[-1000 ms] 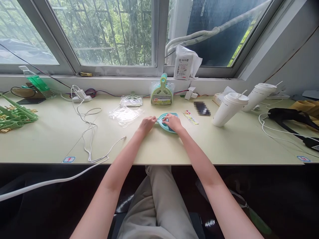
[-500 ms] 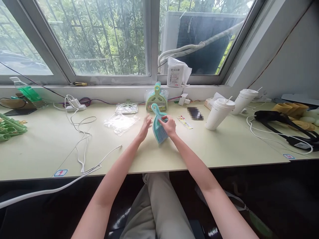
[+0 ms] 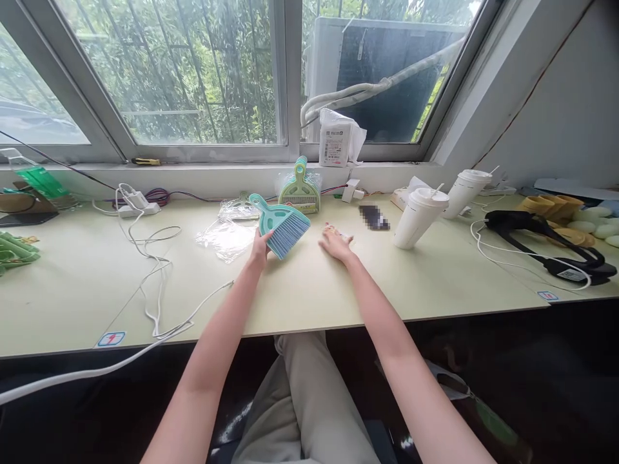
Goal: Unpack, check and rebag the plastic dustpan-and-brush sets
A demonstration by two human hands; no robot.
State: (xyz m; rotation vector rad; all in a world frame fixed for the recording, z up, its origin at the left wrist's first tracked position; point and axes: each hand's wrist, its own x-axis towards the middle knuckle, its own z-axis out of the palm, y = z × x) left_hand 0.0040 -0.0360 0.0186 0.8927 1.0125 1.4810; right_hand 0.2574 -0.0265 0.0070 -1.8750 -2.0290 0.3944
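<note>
A teal dustpan with a striped brush [image 3: 289,233] is tilted over the table, gripped at its lower left edge by my left hand [image 3: 260,248]. My right hand [image 3: 336,243] lies low over the table to the right of it, fingers spread, partly covering a colourful sticker strip [image 3: 344,237]. Behind the dustpan, more green and teal dustpan sets [image 3: 300,192] stand against the wall. Clear plastic bags [image 3: 225,240] and a wrapped set [image 3: 236,209] lie to the left.
Two white lidded cups [image 3: 420,219] [image 3: 465,193] and a blurred dark phone [image 3: 374,217] are on the right, with a black strap-like object [image 3: 520,231] beyond. White cables [image 3: 157,270] run across the left side. A green bottle [image 3: 43,180] leans at far left.
The dustpan and brush have passed from my right hand to my left, turning and shifting left. My right hand has let go and moved onto the sticker strip.
</note>
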